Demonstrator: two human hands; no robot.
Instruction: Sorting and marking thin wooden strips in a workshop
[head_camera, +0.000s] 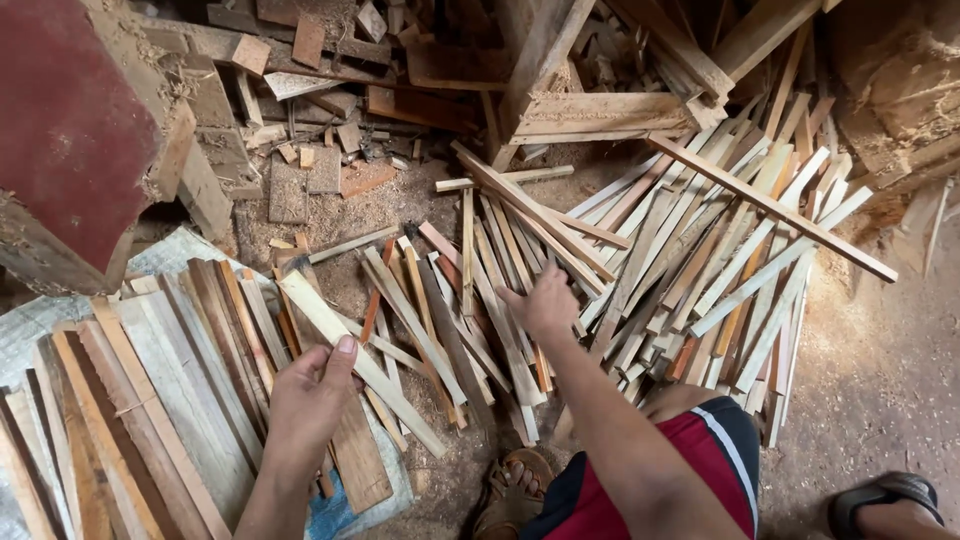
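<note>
Left hand (310, 395) closed around pale slat (355, 355), over sorted boards (150, 420) on sheet (340, 510). Right hand (545, 300) curled down on loose pile (640, 270) on floor (870, 370), grasp impossible to tell. Probably light, stiff, splintery; best gripped near middle.

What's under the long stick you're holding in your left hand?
Under the long stick in the left hand lie more thin wood strips and sawdust. The floor beneath them is covered.
</note>
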